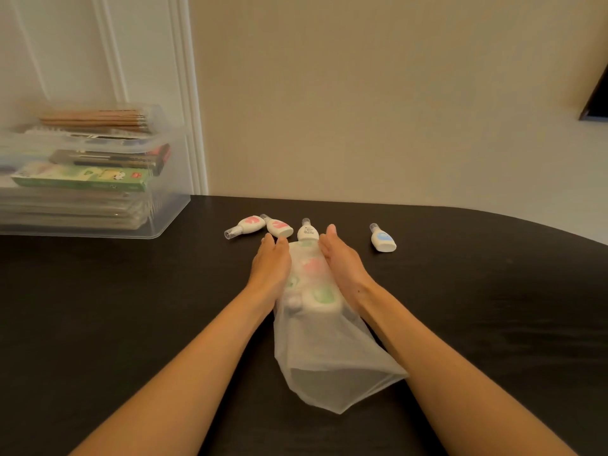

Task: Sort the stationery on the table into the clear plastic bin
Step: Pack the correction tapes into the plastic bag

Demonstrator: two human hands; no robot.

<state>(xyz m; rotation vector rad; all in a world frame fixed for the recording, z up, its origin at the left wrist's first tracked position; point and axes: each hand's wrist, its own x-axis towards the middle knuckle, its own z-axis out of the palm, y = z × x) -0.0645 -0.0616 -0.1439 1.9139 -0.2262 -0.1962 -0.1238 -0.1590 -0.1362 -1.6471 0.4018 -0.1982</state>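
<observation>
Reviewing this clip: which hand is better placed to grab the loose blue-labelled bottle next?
Right hand, likely: the blue-labelled bottle lies on its side of the bag. The left hand sits across the bag, nearer the pink-labelled bottles.

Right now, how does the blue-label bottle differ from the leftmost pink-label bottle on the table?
Label: the blue-label bottle has a blue patch, the leftmost pink-label bottle a pink one. Pose: the blue one's cap points away from the person, the pink one's points left. Company: the blue one lies alone, the pink one close beside a second pink-label bottle. Both are small, white, clear-capped, lying flat on the dark table.
</observation>
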